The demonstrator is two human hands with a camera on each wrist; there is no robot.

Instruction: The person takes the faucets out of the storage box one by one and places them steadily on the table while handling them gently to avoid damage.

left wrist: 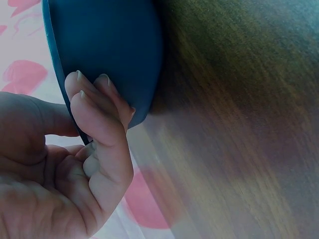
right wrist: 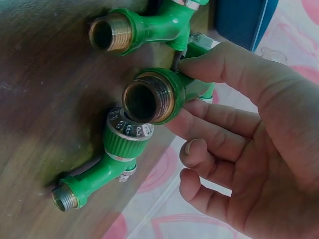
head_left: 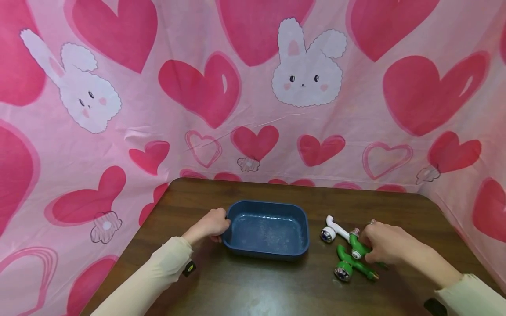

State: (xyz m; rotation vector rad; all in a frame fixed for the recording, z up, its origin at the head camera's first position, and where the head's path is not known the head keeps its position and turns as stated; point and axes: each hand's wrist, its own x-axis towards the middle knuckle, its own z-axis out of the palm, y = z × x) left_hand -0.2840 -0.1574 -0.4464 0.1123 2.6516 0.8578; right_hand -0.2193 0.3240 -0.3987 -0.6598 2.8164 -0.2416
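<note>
My left hand [head_left: 210, 224] grips the left end of a deep blue rectangular plastic basin [head_left: 269, 253]. In the left wrist view, the thumb is inside the rim while bent fingers [left wrist: 102, 117] press the outer wall. My right hand [head_left: 391, 243] pinches a green tap [right wrist: 174, 94] between thumb and fingers, its brass threaded inlet facing the wrist camera. Just in front of that hand lies another green tap [head_left: 345, 268] with a silver-capped knob. A third green tap [right wrist: 97, 172] rests on the wood in the right wrist view, mostly hidden by the hand in the head view.
A white tap [head_left: 334, 229] lies between the basin and the green taps. Everything rests on a dark brown wooden table [head_left: 253, 289] with rounded far corners. Pink cloth [head_left: 253, 109] printed with hearts and rabbits hangs behind the table and along its sides.
</note>
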